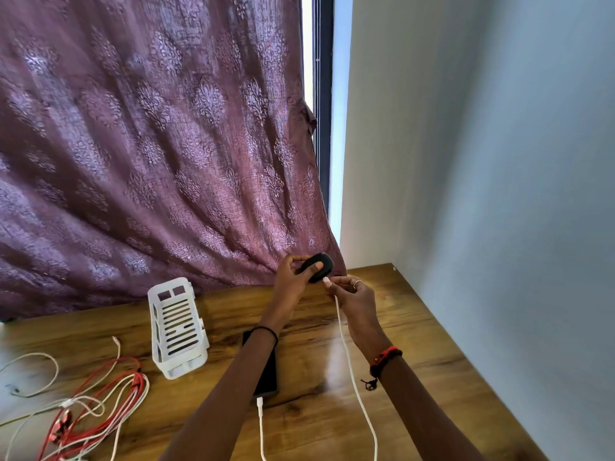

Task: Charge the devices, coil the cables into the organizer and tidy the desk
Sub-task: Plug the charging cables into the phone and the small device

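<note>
The curtain [149, 144] from 9 to 12 o'clock is mauve with pale floral motifs; the wall [499, 161] at 3 is pale blue-grey. The desk [419, 334] is honey-brown with dark grain. At 8 o'clock, white organizer [176, 327], red and white cables [100, 404]; at 6, black case [317, 266], white charging cable [348, 362].

A patterned purple curtain [149, 144] hangs beside a dark window frame [324, 111] and pale wall [482, 161].

A mauve patterned curtain [149, 144] fills the upper left, daylight glowing through it. At its right edge a dark window frame [323, 94] borders a bright strip. A pale wall [482, 161] takes the right, and a glossy wooden table [419, 347] spans the bottom.
</note>
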